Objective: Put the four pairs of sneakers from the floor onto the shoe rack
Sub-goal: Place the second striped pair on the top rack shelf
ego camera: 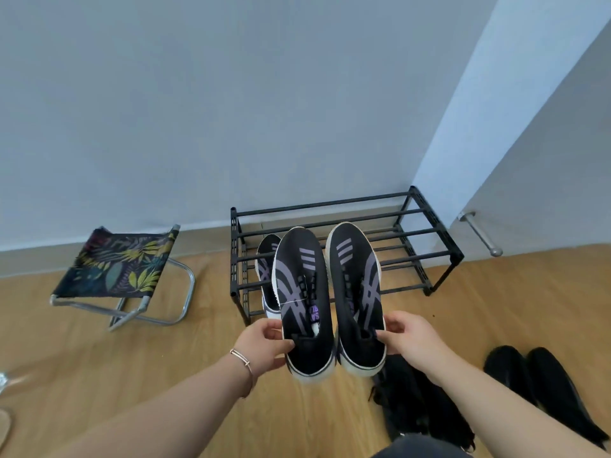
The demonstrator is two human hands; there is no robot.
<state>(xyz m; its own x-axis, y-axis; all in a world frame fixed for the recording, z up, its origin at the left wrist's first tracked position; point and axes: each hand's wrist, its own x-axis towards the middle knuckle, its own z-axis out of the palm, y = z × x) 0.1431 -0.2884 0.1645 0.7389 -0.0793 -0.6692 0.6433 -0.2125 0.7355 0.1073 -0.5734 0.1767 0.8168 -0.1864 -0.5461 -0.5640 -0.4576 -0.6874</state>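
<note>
Item: left hand [264,345] and right hand [408,335], each grip closed on one heel of a black-and-purple sneaker pair [327,302] held above the shoe rack [426,233]; risk: toes slipping between the bars.

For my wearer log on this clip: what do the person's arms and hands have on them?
Both forearms are bare, with no sleeves or gloves in view. The left hand has a thin rose-gold metal bangle at its wrist. The right hand shows no jewellery or watch.
</note>
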